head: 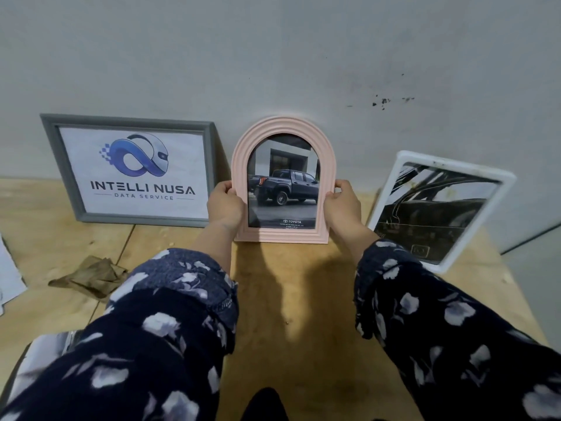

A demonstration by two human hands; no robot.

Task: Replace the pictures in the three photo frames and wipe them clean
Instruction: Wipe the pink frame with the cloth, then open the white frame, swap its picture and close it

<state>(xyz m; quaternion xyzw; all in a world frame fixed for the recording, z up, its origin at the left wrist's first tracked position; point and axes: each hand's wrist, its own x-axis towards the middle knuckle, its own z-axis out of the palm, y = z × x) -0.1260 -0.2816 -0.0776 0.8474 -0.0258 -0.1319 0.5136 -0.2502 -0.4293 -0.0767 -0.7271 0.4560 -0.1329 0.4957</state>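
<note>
A pink arched photo frame [324,147] stands upright at the wall in the middle, showing a dark pickup truck picture. My left hand [225,205] grips its left edge and my right hand [342,205] grips its right edge, thumbs on the front. A grey rectangular frame [53,141] with an "Intelli Nusa" logo picture leans on the wall to the left. A white frame [473,226] with a dark car-interior picture leans tilted to the right. A crumpled brown cloth [91,276] lies on the wooden table [291,293] at the left.
White paper sheets [9,275] lie at the table's far left edge. The grey wall [273,56] runs right behind the frames. The table's right edge falls away beyond the white frame.
</note>
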